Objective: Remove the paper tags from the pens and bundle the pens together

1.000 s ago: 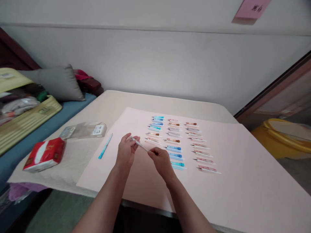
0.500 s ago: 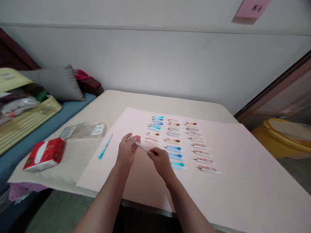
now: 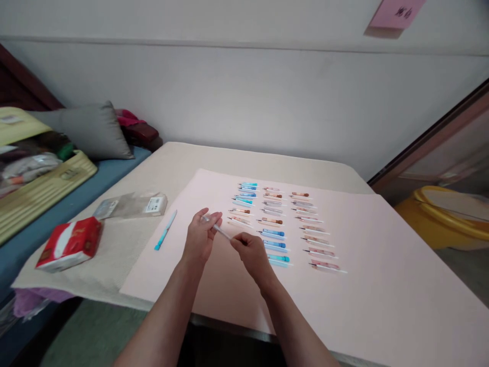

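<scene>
Between my two hands stretches a slim whitish pen part (image 3: 222, 232), slanting down to the right above the pink sheet. My left hand (image 3: 199, 239) has its fingers curled around the upper end. The lower end is pinched by the thumb and fingers of my right hand (image 3: 250, 252), which hide its tip. Left of my hands lies a light-blue pen (image 3: 165, 231). To the right, disassembled pens are laid out in three columns, among them a blue pen part (image 3: 275, 245), a turquoise pen part (image 3: 280, 258) and a pinkish pen part (image 3: 324, 265).
The pink sheet (image 3: 367, 306) covers much of the table. At the table's left are a red tissue pack (image 3: 71, 243) and a clear plastic bag (image 3: 133, 205). A wall stands behind the table. A yellow tub (image 3: 439, 214) is beyond the right edge.
Both hands keep nearly the same position and hold on the whitish pen part, with only a very slight shift. The laid-out pens have not moved.
</scene>
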### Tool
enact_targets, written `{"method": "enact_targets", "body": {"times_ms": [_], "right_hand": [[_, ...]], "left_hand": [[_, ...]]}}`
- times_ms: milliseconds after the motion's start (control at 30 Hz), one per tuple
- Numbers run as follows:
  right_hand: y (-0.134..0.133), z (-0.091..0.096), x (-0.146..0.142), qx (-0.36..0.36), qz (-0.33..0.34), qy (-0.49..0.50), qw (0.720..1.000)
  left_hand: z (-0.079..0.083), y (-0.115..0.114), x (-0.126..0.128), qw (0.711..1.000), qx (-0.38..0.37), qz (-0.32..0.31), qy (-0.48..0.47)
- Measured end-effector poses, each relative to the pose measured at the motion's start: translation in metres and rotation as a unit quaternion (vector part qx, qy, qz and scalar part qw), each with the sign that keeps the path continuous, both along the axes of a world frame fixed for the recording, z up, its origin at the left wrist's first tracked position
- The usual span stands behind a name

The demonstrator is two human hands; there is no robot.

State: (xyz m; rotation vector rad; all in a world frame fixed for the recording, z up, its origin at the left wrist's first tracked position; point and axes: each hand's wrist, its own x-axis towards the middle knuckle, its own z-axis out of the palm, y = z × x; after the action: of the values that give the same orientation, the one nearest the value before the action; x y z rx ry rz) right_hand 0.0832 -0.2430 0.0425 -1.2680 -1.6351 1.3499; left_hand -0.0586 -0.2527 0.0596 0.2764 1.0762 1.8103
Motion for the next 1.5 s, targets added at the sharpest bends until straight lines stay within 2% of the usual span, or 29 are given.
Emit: {"method": "enact_targets", "body": {"times_ms": [100,233,333,433,500,600,667,833,1067,1333,1500], "right_hand": [[-0.001,0.003,-0.001,-0.066,0.007,0.039,0.997],[-0.003,0.004,-0.002,-0.156,0.022,0.129,0.979],[-0.004,0.004,-0.002,-0.181,0.024,0.158,0.97],[-0.004,0.004,-0.002,-0.146,0.002,0.134,0.98],[-0.003,0.004,-0.002,-0.104,-0.014,0.098,0.99],[-0.003,0.003,-0.001,-0.042,-0.021,0.046,0.998],[-0.003,0.002,0.0,-0.014,-0.018,0.03,0.999],[-0.003,0.001,0.0,0.008,-0.01,0.018,1.0],[0.0,0.001,0.001,-0.01,-0.015,0.018,1.0],[-0.001,0.003,0.0,0.004,-0.014,0.018,1.0],[-0.001,0.003,0.0,-0.005,-0.008,0.016,1.0]], "left_hand": [[-0.001,0.001,0.0,1.0,0.01,-0.009,-0.005],[0.0,0.0,-0.001,0.998,0.044,-0.034,-0.019],[0.001,0.0,-0.001,0.998,0.051,-0.042,-0.021],[-0.001,0.0,-0.001,1.0,0.016,-0.026,0.003],[-0.003,-0.001,-0.002,0.999,-0.035,-0.014,0.037],[-0.007,-0.004,-0.004,0.987,-0.119,-0.024,0.103],[-0.009,-0.005,-0.004,0.98,-0.141,-0.032,0.133],[-0.009,-0.005,-0.004,0.986,-0.107,-0.031,0.121],[-0.002,-0.005,-0.005,0.993,-0.061,-0.084,0.059],[-0.003,-0.006,-0.005,0.988,-0.129,-0.054,0.072],[-0.006,-0.005,-0.006,0.99,-0.103,-0.054,0.075]]}}
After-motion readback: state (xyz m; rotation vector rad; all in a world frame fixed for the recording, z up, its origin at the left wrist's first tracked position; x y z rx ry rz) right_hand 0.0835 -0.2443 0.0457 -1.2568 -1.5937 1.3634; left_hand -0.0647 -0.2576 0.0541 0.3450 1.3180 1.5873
